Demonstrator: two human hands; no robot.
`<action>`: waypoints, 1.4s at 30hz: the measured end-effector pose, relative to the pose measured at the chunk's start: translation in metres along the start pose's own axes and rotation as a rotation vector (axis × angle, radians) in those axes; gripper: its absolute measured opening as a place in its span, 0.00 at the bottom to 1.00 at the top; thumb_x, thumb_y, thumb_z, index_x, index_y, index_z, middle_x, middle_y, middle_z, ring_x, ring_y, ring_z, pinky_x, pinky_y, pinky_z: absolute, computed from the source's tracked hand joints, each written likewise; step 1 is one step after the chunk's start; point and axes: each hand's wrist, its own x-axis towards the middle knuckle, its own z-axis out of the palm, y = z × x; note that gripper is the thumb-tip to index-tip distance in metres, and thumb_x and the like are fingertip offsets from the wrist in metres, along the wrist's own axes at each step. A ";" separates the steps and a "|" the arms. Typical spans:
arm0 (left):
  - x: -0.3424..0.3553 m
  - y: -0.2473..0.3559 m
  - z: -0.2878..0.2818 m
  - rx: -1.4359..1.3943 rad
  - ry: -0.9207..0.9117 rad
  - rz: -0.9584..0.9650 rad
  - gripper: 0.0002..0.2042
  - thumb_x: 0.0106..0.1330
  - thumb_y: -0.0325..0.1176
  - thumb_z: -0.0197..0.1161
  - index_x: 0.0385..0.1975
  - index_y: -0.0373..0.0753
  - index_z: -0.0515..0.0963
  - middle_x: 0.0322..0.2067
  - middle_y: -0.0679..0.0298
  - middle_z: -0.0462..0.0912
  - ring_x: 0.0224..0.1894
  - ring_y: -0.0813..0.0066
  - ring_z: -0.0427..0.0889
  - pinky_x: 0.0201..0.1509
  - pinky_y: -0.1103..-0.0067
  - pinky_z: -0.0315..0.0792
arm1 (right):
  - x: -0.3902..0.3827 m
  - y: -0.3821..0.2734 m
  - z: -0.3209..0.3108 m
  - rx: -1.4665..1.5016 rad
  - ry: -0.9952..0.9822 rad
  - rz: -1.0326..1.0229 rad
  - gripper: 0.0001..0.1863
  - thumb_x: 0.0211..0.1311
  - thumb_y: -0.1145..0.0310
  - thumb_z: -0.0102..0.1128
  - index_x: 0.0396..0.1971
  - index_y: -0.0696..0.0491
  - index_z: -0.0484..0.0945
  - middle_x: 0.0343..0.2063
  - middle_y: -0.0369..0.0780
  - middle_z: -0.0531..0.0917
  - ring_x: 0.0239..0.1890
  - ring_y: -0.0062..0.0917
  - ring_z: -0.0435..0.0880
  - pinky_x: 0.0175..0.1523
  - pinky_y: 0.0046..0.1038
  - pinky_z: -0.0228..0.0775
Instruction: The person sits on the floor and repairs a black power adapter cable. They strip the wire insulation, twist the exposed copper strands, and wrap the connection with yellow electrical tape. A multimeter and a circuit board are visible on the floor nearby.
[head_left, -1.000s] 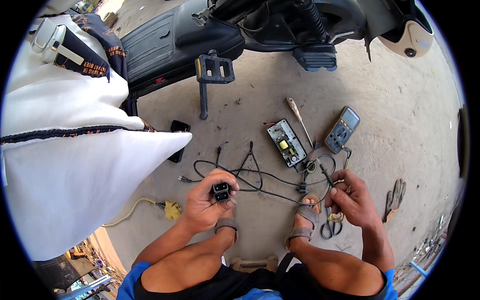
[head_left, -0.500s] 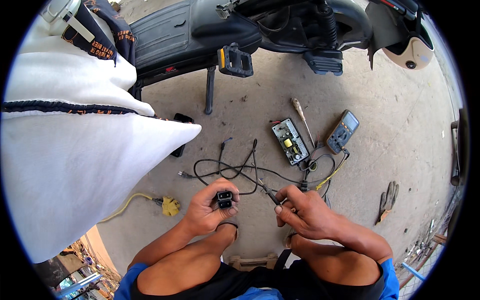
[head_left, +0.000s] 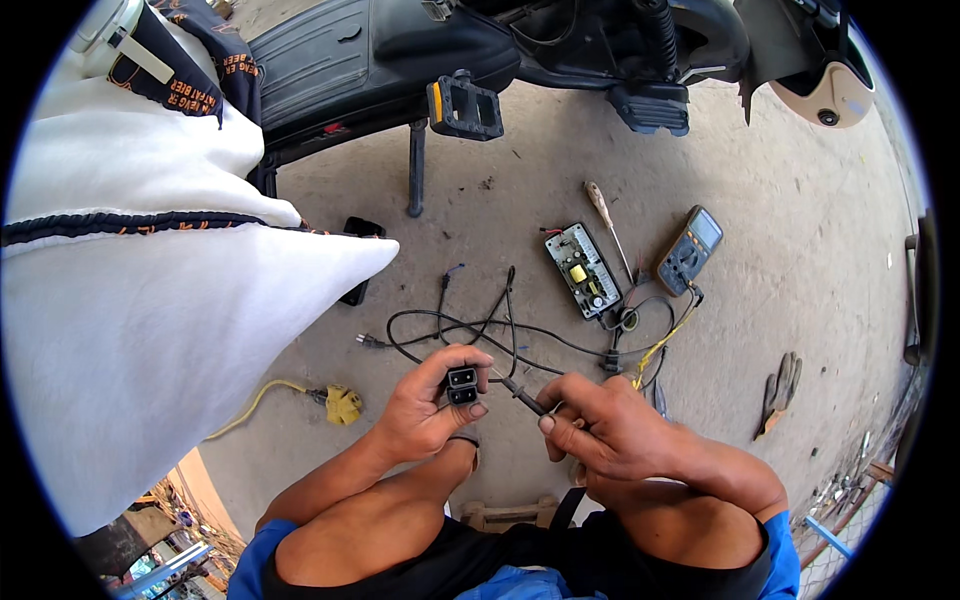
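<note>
My left hand (head_left: 420, 410) is closed round a pair of black connectors (head_left: 462, 386), their openings with metal pins facing up. A slim black test probe (head_left: 527, 399) is pinched in my right hand (head_left: 620, 430). It points left toward the connectors, its tip close beside my left fingers; contact cannot be told. Beyond the hands lies a tangled black cable (head_left: 450, 318) with a two-pin plug (head_left: 370, 341). An exposed circuit board in a black case (head_left: 583, 270) sits on the ground, beside a multimeter (head_left: 690, 250) with leads attached.
A screwdriver (head_left: 600, 206) lies between board and multimeter. Farther right is a work glove (head_left: 778, 395). A yellow cord end (head_left: 342, 404) and a dark phone-like object (head_left: 362, 250) lie leftward. White cloth (head_left: 150, 330) covers the left side; a black two-wheeler (head_left: 400, 60) stands ahead.
My right hand has brought the test probe left, its tip nearer the connectors. My left hand has shifted slightly right and up with them. The view has moved a little.
</note>
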 end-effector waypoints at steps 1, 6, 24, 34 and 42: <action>0.001 -0.001 0.001 0.035 -0.007 0.016 0.23 0.62 0.19 0.69 0.57 0.38 0.73 0.42 0.64 0.76 0.44 0.75 0.76 0.51 0.78 0.72 | -0.001 -0.002 -0.001 0.011 -0.004 0.009 0.10 0.72 0.68 0.56 0.43 0.60 0.71 0.19 0.43 0.84 0.22 0.42 0.85 0.29 0.38 0.73; 0.008 -0.003 0.003 0.137 -0.059 0.083 0.25 0.60 0.18 0.70 0.57 0.40 0.74 0.41 0.64 0.76 0.41 0.74 0.76 0.47 0.77 0.72 | -0.003 -0.009 -0.005 0.028 -0.018 0.053 0.10 0.70 0.69 0.57 0.42 0.61 0.72 0.17 0.43 0.83 0.20 0.41 0.84 0.27 0.38 0.73; 0.025 0.003 0.016 0.326 -0.169 0.217 0.28 0.54 0.15 0.70 0.56 0.41 0.75 0.41 0.60 0.79 0.37 0.67 0.77 0.40 0.75 0.72 | -0.010 -0.012 -0.013 0.005 0.060 0.074 0.11 0.64 0.69 0.59 0.31 0.62 0.76 0.16 0.51 0.80 0.23 0.51 0.82 0.29 0.44 0.73; 0.027 0.005 0.018 0.329 -0.234 0.177 0.23 0.58 0.18 0.70 0.55 0.38 0.75 0.36 0.61 0.74 0.35 0.68 0.74 0.39 0.74 0.69 | 0.003 -0.033 -0.033 -0.246 0.040 0.027 0.11 0.57 0.69 0.60 0.22 0.62 0.76 0.17 0.55 0.79 0.26 0.56 0.80 0.34 0.49 0.75; 0.029 0.007 0.015 0.307 -0.276 0.132 0.23 0.60 0.19 0.70 0.56 0.36 0.73 0.38 0.59 0.75 0.36 0.68 0.75 0.39 0.74 0.69 | 0.018 -0.037 -0.052 -0.446 0.027 -0.050 0.05 0.53 0.69 0.66 0.28 0.53 0.84 0.15 0.44 0.79 0.20 0.44 0.80 0.27 0.37 0.71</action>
